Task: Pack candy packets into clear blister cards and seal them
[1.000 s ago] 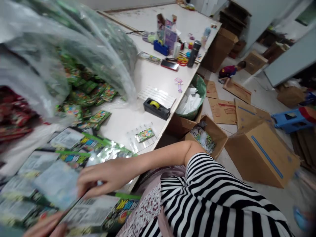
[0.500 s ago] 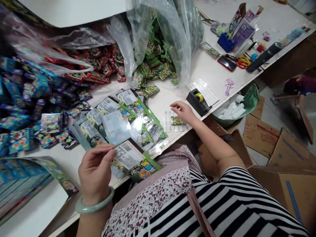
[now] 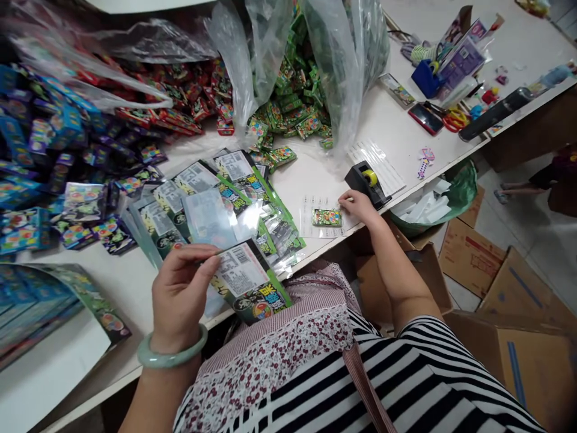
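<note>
My left hand (image 3: 180, 294), a pale green bangle on its wrist, pinches a clear plastic sleeve (image 3: 211, 219) above a row of green printed card packs (image 3: 234, 192) on the white table (image 3: 315, 174). My right hand (image 3: 358, 205) reaches to the table's front edge, its fingertips on a clear label sheet (image 3: 322, 225) beside a small green packet (image 3: 327, 217) lying on it. Whether those fingers pinch anything is unclear. A black tape dispenser (image 3: 367, 183) stands just past that hand.
Clear bags spill green packets (image 3: 293, 102), red packets (image 3: 180, 102) and blue packets (image 3: 40, 150) across the back. Right: phone (image 3: 425, 119), scissors (image 3: 455, 119), black bottle (image 3: 496, 113). Below the edge: a green bin of paper (image 3: 451, 198), cardboard boxes (image 3: 518, 343).
A second ago my right hand lay on the card packs near me. It has reached out to the label sheet and on towards the tape dispenser. My left hand keeps pinching the sleeve.
</note>
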{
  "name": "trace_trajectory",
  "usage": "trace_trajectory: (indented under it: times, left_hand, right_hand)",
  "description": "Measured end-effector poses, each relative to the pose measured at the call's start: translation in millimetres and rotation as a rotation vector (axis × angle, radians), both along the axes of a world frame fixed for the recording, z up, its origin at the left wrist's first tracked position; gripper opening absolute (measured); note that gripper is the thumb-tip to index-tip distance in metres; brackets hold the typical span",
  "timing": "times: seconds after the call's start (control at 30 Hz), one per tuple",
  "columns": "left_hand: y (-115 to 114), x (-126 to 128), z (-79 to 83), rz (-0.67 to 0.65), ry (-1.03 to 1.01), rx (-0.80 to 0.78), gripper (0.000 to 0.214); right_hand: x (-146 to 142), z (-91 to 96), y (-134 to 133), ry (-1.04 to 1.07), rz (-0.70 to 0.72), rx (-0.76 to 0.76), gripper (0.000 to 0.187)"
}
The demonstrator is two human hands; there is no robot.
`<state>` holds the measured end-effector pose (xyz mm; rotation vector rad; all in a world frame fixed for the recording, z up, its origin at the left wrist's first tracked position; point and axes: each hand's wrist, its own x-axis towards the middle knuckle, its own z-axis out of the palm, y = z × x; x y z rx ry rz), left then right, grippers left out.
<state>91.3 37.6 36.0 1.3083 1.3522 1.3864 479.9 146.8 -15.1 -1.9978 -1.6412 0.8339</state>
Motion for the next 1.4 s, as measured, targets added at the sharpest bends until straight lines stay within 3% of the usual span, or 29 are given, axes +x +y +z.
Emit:
trace_trajectory:
  times: [0.07,0.13,0.23,0.33,0.4,0.57,0.87,1.1,1.17,1.23,1.33,1.4]
  left_hand:
    - [1.5,3.1,-0.6,-0.013,-0.001,0.017,0.013]
    - [3.5,8.4,1.0,-0.026,0.025,0.053,0.016]
    - [6.2,16.9,6.2,-0.074,0.076,0.106,0.019]
    - [6.4,21.4,11.5,-0.105,0.097,0.152,0.017]
    - [4.7,21.3,14.1,-0.109,0.106,0.184,0.014]
    - [0.2,14.9,13.8,-0.117,0.113,0.198,0.015]
    - [2.2,12.5,5.6,-0.084,0.095,0.198,0.023]
    - [1.7,15.3,-1.9,-0.017,0.117,0.202,0.018]
    - [0.9,14.8,-3.4,0.019,0.134,0.201,0.018]
    - [0.5,13.9,-2.4,0.025,0.145,0.221,0.021]
    - [0.4,11.1,3.8,-0.067,0.189,0.217,0.024]
    - [-0.2,6.0,8.1,-0.156,0.216,0.163,0.023]
  right_hand:
    - [-1.6,18.0,-4.5,0.058,-0.009,0.004,0.011]
    - [-19.7,44.9,-11.2,0.195,0.076,0.045,0.014]
    - [-73.5,91.1,-22.1,0.536,0.456,0.145,0.019]
    - [-134.9,123.6,-26.9,0.588,0.778,0.179,0.017]
    - [-167.4,131.6,-24.5,0.535,0.897,0.164,0.014]
    - [-202.8,129.0,-14.9,0.34,0.958,-0.001,0.01]
    - [-211.7,126.7,-22.5,0.267,0.895,-0.026,0.011]
    - [-215.7,122.1,-19.2,0.293,0.84,-0.066,0.009]
    - [-217.6,118.4,-16.1,0.357,0.799,-0.161,0.008]
    - [-220.4,112.3,-13.6,0.493,0.742,-0.351,0.008]
    - [-224.7,99.9,-10.1,0.728,0.652,-0.708,0.013]
    - [-223.7,90.2,-3.5,0.8,0.664,-0.853,0.012]
